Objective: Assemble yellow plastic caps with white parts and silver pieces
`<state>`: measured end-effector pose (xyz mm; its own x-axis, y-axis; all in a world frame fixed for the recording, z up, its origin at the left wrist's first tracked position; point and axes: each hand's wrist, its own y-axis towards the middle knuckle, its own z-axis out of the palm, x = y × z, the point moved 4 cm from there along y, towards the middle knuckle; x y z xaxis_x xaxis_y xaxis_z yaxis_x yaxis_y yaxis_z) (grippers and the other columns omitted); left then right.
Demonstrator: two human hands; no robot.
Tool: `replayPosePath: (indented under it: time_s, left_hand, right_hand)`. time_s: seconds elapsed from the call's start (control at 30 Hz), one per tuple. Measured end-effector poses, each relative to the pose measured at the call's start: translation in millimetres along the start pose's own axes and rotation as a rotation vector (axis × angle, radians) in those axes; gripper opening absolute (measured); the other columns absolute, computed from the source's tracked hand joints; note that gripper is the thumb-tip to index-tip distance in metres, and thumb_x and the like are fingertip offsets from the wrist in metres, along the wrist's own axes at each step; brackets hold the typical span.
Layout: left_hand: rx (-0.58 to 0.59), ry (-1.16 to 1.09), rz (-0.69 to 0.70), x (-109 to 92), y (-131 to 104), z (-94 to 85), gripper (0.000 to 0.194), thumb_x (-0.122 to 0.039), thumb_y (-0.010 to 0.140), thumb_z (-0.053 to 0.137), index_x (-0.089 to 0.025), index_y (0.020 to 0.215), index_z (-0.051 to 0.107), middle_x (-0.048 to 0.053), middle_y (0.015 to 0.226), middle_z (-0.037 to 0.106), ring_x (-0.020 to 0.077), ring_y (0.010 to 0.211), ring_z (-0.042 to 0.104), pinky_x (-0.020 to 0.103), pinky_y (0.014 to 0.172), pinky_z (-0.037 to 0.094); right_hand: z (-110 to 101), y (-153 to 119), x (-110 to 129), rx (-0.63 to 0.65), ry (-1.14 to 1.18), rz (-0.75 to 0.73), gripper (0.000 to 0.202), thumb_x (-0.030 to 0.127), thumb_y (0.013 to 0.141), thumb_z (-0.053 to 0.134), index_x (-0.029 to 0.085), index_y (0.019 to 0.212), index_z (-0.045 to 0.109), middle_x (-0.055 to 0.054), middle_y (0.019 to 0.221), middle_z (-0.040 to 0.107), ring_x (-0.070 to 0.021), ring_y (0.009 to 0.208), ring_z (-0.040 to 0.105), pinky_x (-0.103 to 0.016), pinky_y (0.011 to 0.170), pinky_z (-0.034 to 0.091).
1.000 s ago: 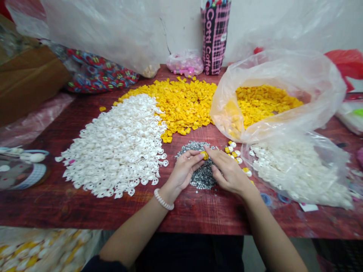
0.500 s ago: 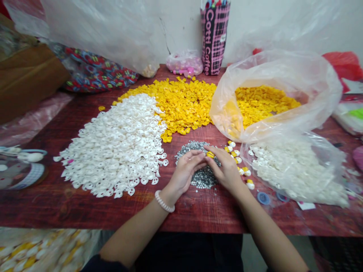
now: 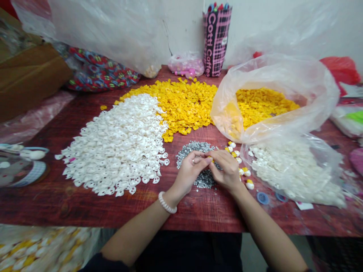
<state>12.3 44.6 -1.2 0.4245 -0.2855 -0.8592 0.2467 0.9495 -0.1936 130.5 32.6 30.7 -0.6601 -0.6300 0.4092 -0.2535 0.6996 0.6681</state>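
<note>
Pinched between the fingers of the left hand (image 3: 189, 172) and the right hand (image 3: 227, 170), both nearly closed: a small yellow piece (image 3: 210, 159), mostly hidden by fingertips. Just below, partly covered by the hands, a heap of tiny grey bits (image 3: 204, 180) on the red-brown table (image 3: 121, 213). Beside the right hand, little yellow-and-white pieces (image 3: 249, 184). On the left, a white heap (image 3: 116, 147); farther back, a yellow heap (image 3: 187, 105). To the right, a see-through bag (image 3: 314, 83) of yellow pieces and another bag (image 3: 300, 173) of white ones. At the back, a pink-and-black bag (image 3: 217, 43) saying "Cotti Coffee".
</note>
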Motion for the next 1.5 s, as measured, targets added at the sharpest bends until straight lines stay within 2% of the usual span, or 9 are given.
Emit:
replayPosePath:
  time_s: [0.23, 0.3, 0.4, 0.5, 0.63, 1.03, 1.23, 1.37, 1.5]
  left_hand:
    - [0.036, -0.132, 0.017, -3, 1, 0.5, 0.020, -0.036, 0.079, 0.060, -0.017, 0.087, 0.057, 0.002, 0.083, 0.065, 0.0141, 0.075, 0.064, 0.031, 0.077, 0.050]
    - [0.006, -0.074, 0.109, -7, 0, -1.8, 0.023, -0.034, 0.077, 0.062, -0.019, 0.094, 0.056, 0.003, 0.091, 0.064, 0.0160, 0.084, 0.064, 0.032, 0.082, 0.049]
    - [-0.019, 0.120, 0.332, -17, -6, -2.7, 0.050, -0.027, 0.064, 0.075, -0.023, 0.110, 0.055, 0.007, 0.120, 0.056, 0.0209, 0.114, 0.052, 0.033, 0.099, 0.039]
    - [0.111, 0.241, 0.322, -18, -10, 3.8, 0.056, -0.021, 0.064, 0.075, -0.024, 0.117, 0.056, 0.008, 0.134, 0.048, 0.0229, 0.125, 0.043, 0.034, 0.106, 0.032]
    - [0.168, 0.156, 0.209, -12, -12, 7.2, 0.042, -0.019, 0.071, 0.069, -0.022, 0.112, 0.061, 0.007, 0.120, 0.061, 0.0210, 0.111, 0.055, 0.033, 0.099, 0.040]
    - [0.085, 0.043, 0.241, -5, -12, 2.4, 0.027, -0.016, 0.072, 0.067, -0.023, 0.098, 0.069, 0.004, 0.106, 0.068, 0.0173, 0.100, 0.060, 0.029, 0.092, 0.045]
    - [0.172, -0.014, 0.269, -9, -9, 3.8, 0.064, -0.024, 0.065, 0.076, -0.026, 0.124, 0.051, 0.007, 0.134, 0.049, 0.0212, 0.120, 0.047, 0.031, 0.099, 0.039]
    - [0.153, 0.030, 0.219, -4, -9, 4.0, 0.032, -0.032, 0.083, 0.056, -0.021, 0.113, 0.059, 0.008, 0.122, 0.058, 0.0194, 0.110, 0.054, 0.030, 0.093, 0.043]
    - [0.146, -0.014, 0.098, -6, -7, 5.7, 0.022, -0.024, 0.080, 0.060, -0.018, 0.101, 0.065, 0.006, 0.102, 0.067, 0.0151, 0.095, 0.060, 0.025, 0.085, 0.045]
  right_hand:
    - [-1, 4, -7, 0.073, 0.312, 0.154, 0.028, 0.021, 0.086, 0.051, 0.024, 0.114, 0.058, -0.006, 0.109, 0.066, -0.0193, 0.102, 0.060, -0.039, 0.090, 0.047]
    - [-2, 5, -9, 0.099, 0.394, 0.213, 0.030, 0.024, 0.088, 0.050, 0.026, 0.118, 0.056, -0.005, 0.115, 0.064, -0.0191, 0.108, 0.057, -0.040, 0.094, 0.044]
    - [-1, 3, -8, 0.119, 0.455, 0.255, 0.027, 0.026, 0.089, 0.049, 0.026, 0.114, 0.058, -0.005, 0.114, 0.064, -0.0181, 0.106, 0.058, -0.037, 0.093, 0.045]
    - [2, 0, -3, 0.144, 0.475, 0.256, 0.023, 0.026, 0.088, 0.048, 0.023, 0.108, 0.060, -0.004, 0.105, 0.067, -0.0170, 0.095, 0.062, -0.032, 0.085, 0.050]
    - [1, -2, 4, 0.095, 0.467, 0.217, 0.020, 0.024, 0.087, 0.049, 0.021, 0.102, 0.062, -0.005, 0.096, 0.068, -0.0175, 0.091, 0.062, -0.032, 0.081, 0.050]
    - [10, -3, 9, 0.025, 0.553, 0.294, 0.018, 0.023, 0.087, 0.050, 0.023, 0.093, 0.067, -0.003, 0.088, 0.070, -0.0178, 0.086, 0.064, -0.035, 0.081, 0.051]
    - [3, 0, 7, -0.028, 0.530, 0.245, 0.043, 0.021, 0.083, 0.058, 0.029, 0.124, 0.049, -0.004, 0.110, 0.066, -0.0186, 0.100, 0.062, -0.037, 0.088, 0.050]
    - [-6, -1, -1, -0.080, 0.405, 0.247, 0.052, 0.021, 0.079, 0.064, 0.029, 0.126, 0.044, -0.005, 0.105, 0.066, -0.0204, 0.098, 0.062, -0.041, 0.089, 0.047]
    - [-10, 3, 0, -0.042, 0.234, 0.162, 0.036, 0.020, 0.080, 0.062, 0.028, 0.114, 0.055, -0.004, 0.097, 0.067, -0.0202, 0.090, 0.060, -0.039, 0.079, 0.049]
